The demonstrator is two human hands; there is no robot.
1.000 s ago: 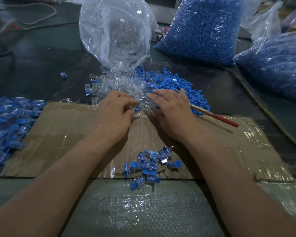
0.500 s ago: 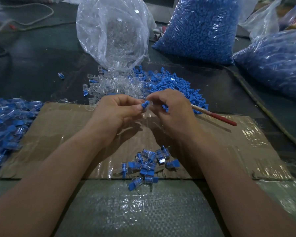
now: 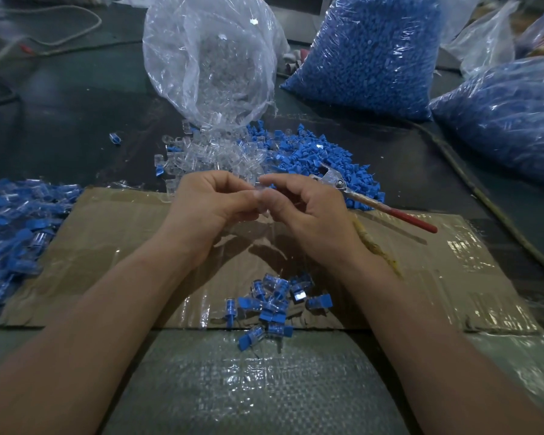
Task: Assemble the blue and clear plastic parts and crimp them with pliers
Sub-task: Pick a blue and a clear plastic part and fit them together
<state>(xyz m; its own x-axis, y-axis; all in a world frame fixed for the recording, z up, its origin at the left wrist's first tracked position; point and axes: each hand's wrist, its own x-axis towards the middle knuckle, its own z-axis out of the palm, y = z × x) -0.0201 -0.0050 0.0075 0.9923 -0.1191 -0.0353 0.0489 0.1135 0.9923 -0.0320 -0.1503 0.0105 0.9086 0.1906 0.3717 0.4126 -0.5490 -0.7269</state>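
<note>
Blue-and-clear assembled pieces (image 3: 274, 302) heaped on the near edge of a taped cardboard sheet (image 3: 453, 277).
Above them the left hand (image 3: 211, 205) and right hand (image 3: 305, 208) meet fingertip to fingertip, both pinching one small clear part (image 3: 259, 195). Just behind the right hand lie the pliers (image 3: 390, 209). Farther back, loose clear parts (image 3: 208, 158) spill from an open clear bag (image 3: 208, 58) holding more, beside loose blue parts (image 3: 321, 158). Farthest stand a full blue bag (image 3: 368, 51) and a second blue bag (image 3: 509, 120).

Left hand (image 3: 211, 202) and right hand (image 3: 308, 211): bare, uncovered from fingertips to wrist. Left forearm (image 3: 107, 312) and right forearm (image 3: 427, 328) behind them: likewise bare, uncovered down to the lower frame corners. Faint crease visible across wrist just behind left hand. Nail detail too blurred to record.
</note>
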